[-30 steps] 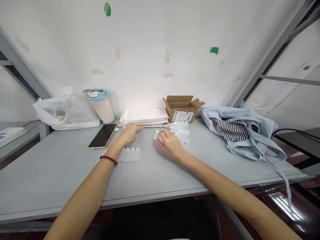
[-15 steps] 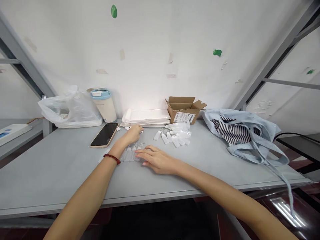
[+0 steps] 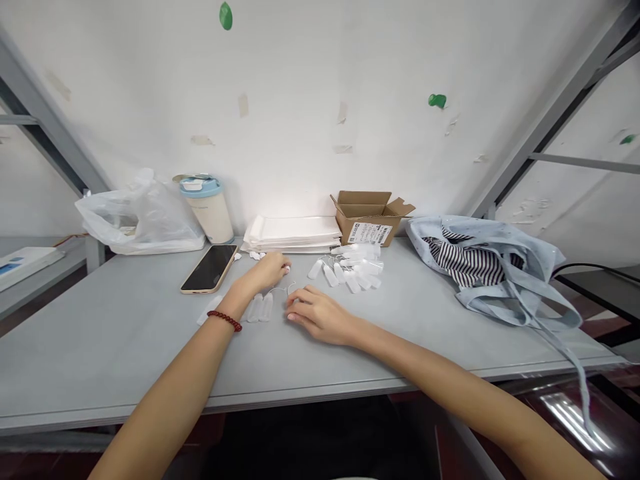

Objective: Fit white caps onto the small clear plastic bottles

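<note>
My left hand (image 3: 270, 269) is closed above the grey table, a small white piece showing at its fingertips. Under its wrist, several slim translucent plastic tags (image 3: 260, 308) lie in a row, with thin white cords at their tops. Just right of the row, my right hand (image 3: 320, 313) rests with curled fingers; a thin white cord (image 3: 290, 287) rises by its fingertips, and what they grip is mostly hidden. A pile of similar corded tags (image 3: 357, 268) lies further right. Small white pieces (image 3: 257, 255) sit behind my left hand.
A phone (image 3: 210, 269) lies left of my left hand. Along the wall stand a white plastic bag (image 3: 145, 220), a tumbler (image 3: 210, 213), a paper stack (image 3: 295, 233) and an open carton (image 3: 370, 220). A light blue cloth bag (image 3: 485, 260) fills the right side.
My right hand has drawn a little to the right, its fingers more curled. Fewer tags show in the row. My left hand has shifted slightly right, with a white piece at its fingertips.
</note>
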`<state>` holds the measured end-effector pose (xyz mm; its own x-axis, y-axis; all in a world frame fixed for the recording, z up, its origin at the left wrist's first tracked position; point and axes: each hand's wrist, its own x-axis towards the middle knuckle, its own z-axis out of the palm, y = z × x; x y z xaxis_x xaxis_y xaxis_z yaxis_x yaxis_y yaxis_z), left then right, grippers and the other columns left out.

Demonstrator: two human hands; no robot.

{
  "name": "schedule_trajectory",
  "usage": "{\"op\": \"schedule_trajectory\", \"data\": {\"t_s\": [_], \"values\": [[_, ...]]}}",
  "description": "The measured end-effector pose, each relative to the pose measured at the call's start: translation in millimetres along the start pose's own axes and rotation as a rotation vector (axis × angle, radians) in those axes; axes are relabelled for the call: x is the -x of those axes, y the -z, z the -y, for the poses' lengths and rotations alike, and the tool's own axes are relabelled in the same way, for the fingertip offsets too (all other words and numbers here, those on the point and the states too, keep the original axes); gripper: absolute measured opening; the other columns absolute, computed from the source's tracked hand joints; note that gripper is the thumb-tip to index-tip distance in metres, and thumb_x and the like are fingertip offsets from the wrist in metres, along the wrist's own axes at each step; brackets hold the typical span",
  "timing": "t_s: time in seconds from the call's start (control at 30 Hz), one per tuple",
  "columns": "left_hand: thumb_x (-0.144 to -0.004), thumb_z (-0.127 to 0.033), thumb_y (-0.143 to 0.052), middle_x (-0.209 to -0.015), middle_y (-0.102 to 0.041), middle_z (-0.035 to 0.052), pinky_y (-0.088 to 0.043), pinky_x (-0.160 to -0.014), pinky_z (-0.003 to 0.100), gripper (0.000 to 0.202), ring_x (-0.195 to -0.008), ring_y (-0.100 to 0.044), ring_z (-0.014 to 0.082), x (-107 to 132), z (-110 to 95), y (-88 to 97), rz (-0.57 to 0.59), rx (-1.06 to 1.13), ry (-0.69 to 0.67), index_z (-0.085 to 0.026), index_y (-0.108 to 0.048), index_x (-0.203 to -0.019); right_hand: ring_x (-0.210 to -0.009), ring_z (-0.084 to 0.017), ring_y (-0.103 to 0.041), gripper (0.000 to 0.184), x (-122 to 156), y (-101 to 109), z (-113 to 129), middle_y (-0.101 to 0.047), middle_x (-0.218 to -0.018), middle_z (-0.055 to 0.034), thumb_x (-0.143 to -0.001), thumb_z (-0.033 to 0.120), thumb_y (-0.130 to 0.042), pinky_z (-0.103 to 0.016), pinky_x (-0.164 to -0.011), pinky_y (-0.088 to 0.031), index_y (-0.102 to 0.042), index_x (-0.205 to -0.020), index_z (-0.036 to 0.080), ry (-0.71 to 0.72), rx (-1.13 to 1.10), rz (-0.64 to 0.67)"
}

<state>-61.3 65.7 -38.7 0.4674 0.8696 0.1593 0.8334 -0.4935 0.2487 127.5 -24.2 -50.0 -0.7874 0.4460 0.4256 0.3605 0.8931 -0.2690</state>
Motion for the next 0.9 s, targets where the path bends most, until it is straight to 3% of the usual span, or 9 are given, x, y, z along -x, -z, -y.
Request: {"op": "schedule_trajectory", "data": {"t_s": [0.2,0.37,0.5,0.63,0.8,0.9], "values": [[-0.076,-0.028,-0.048,-0.067,-0.066,0.0075,-0.037,-0.058,0.027,0.023,-0.063,-0.056,0.0192,4.7,-3.5,2.0,0.024,0.031,0.039,-0.017,-0.066,-0.069,-0.085,-0.017,-0.053,0.01,2.7,-1.0,-8.7,-0.059,-0.092,-0.0075,-0.085,0.023,-0.055,-0.03,-0.077,-0.045,-0.059,-0.079,0.016,-0.136,-0.118,-0.123],[-0.077,-0.031,-0.049,-0.067,-0.066,0.007,-0.036,-0.056,0.026,0.023,-0.062,-0.056,0.0188,8.0,-8.1,6.8,0.057,0.03,0.07,-0.016,-0.065,-0.07,-0.072,-0.013,-0.052,0.009,3.5,0.2,-12.4,-0.055,-0.086,-0.0039,-0.079,0.023,-0.062,-0.027,-0.066,-0.043,-0.057,-0.077,0.016,-0.326,-0.176,-0.143],[-0.075,-0.034,-0.053,-0.07,-0.066,0.0066,-0.038,-0.057,0.026,0.021,-0.065,-0.058,0.0191,8.5,-5.6,4.6,0.04,0.057,0.103,-0.017,-0.065,-0.076,-0.072,-0.013,-0.05,0.009,3.6,-2.2,-16.0,-0.053,-0.085,-0.0034,-0.076,0.019,-0.063,-0.026,-0.064,-0.042,-0.055,-0.079,0.016,-0.408,-0.182,-0.163],[-0.074,-0.039,-0.055,-0.068,-0.065,0.0061,-0.037,-0.056,0.027,0.023,-0.063,-0.057,0.0189,8.4,-3.3,2.4,0.027,0.07,0.129,-0.017,-0.061,-0.069,-0.07,-0.013,-0.049,0.01,4.0,-4.2,-19.0,-0.053,-0.083,-0.0028,-0.075,0.018,-0.063,-0.026,-0.062,-0.04,-0.054,-0.08,0.015,-0.461,-0.15,-0.165],[-0.075,-0.041,-0.053,-0.062,-0.061,0.0042,-0.034,-0.054,0.027,0.027,-0.058,-0.052,0.0168,9.5,-8.2,8.0,-0.108,0.11,0.135,-0.017,-0.056,-0.061,-0.067,-0.013,-0.049,0.011,3.2,-2.8,-18.7,-0.057,-0.077,-0.0024,-0.075,0.019,-0.064,-0.025,-0.061,-0.037,-0.055,-0.079,0.015,-0.518,-0.127,-0.135],[-0.074,-0.045,-0.055,-0.062,-0.06,0.0033,-0.037,-0.056,0.027,0.031,-0.06,-0.052,0.0161,11.6,-15.0,15.1,-0.195,0.285,0.153,-0.016,-0.056,-0.063,-0.068,-0.014,-0.05,0.007,2.7,-1.8,-19.0,-0.059,-0.079,-0.0043,-0.077,0.017,-0.062,-0.026,-0.062,-0.037,-0.057,-0.08,0.014,-0.528,-0.108,-0.117]]}}
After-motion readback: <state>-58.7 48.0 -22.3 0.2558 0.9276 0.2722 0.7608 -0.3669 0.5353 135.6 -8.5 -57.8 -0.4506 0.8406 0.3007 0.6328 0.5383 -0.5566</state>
